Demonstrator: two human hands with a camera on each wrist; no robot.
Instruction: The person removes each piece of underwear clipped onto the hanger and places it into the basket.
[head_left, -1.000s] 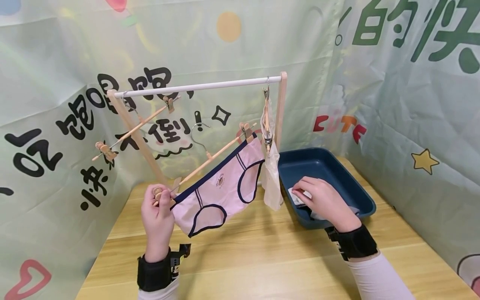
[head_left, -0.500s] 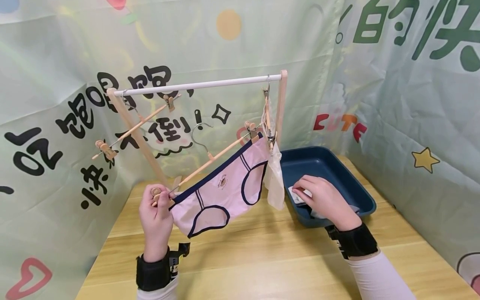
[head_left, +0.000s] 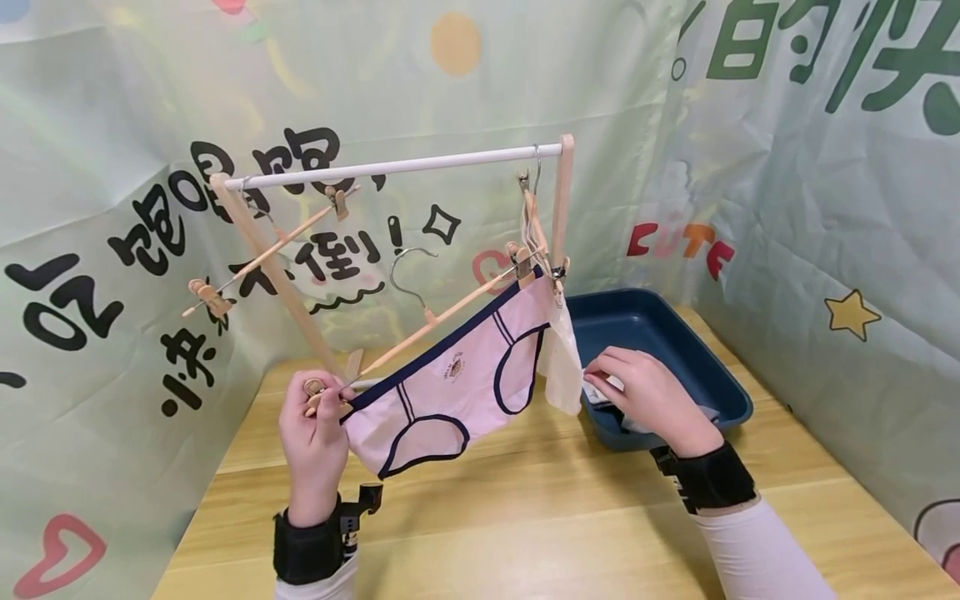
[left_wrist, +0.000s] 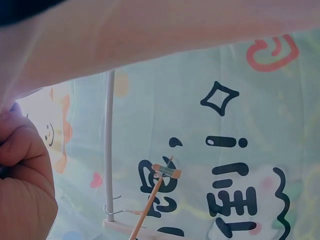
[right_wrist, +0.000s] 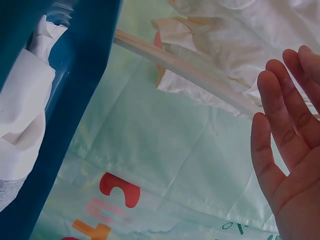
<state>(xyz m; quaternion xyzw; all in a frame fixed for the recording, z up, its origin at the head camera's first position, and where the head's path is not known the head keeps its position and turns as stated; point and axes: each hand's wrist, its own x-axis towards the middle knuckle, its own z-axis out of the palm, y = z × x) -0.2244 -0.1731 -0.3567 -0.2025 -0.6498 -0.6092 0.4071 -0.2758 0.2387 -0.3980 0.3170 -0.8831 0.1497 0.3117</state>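
Note:
Pink underpants (head_left: pixel 457 367) with navy trim hang slanted from a wooden clip hanger (head_left: pixel 420 325) with a metal hook. My left hand (head_left: pixel 315 425) pinches the clip at the hanger's lower left end. At the upper right end, another clip (head_left: pixel 519 260) grips the waistband. That end overlaps a white garment (head_left: pixel 562 362) hung from the rail; I cannot tell whether they touch. My right hand (head_left: pixel 645 396) holds nothing and hovers at the tub's near left side. The right wrist view shows its fingers (right_wrist: pixel 280 112) extended, beside the white garment.
A small drying rack with a white rail (head_left: pixel 405 168) stands on the wooden table (head_left: pixel 480 525). From its left end hangs a bare clip hanger (head_left: pixel 262 260). A blue tub (head_left: pixel 720 371) at right holds white and grey cloth (right_wrist: pixel 22 115). Printed curtains surround the table.
The hanger with the underpants has shifted right, and its right end has come up against the white garment's outline. The hanging white garment has swung rightward. My right hand has barely moved.

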